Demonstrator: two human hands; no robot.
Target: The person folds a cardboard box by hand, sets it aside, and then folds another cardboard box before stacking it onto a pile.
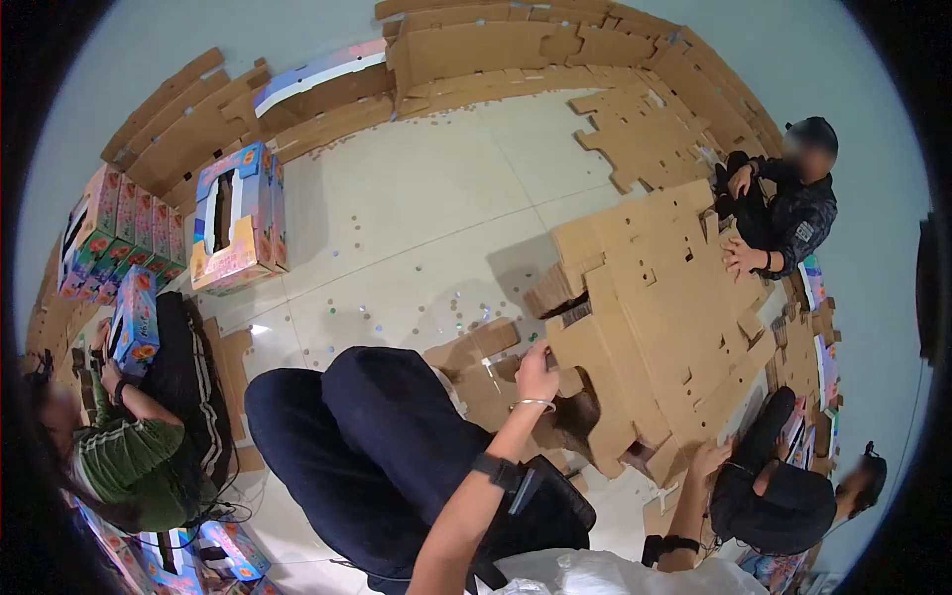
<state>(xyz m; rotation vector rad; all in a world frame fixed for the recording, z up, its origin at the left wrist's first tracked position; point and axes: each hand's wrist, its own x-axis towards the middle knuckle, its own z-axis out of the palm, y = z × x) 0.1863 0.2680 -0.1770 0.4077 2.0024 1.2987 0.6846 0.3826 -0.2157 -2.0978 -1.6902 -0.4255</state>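
Note:
A large stack of brown cut cardboard sheets (650, 317) with slots and notched edges lies to the right of my bent knees. Its near side is raised off the floor, with dark gaps between the layers. My left hand (536, 375) is closed at the stack's left edge, fingers curled against the cardboard. At the lower edge, my right hand (708, 462) grips the cardboard, its fingertips partly hidden. Under and beside the stack, a loose cardboard piece (476, 346) lies on the floor near my left hand.
A person (808, 213) sits at the upper right, another (783, 506) at the lower right. A third person (129, 456), left, holds a blue printed box (135, 322). Printed cartons (233, 260) stand upper left. Cardboard walls (476, 50) line the back; small round scraps dot the floor.

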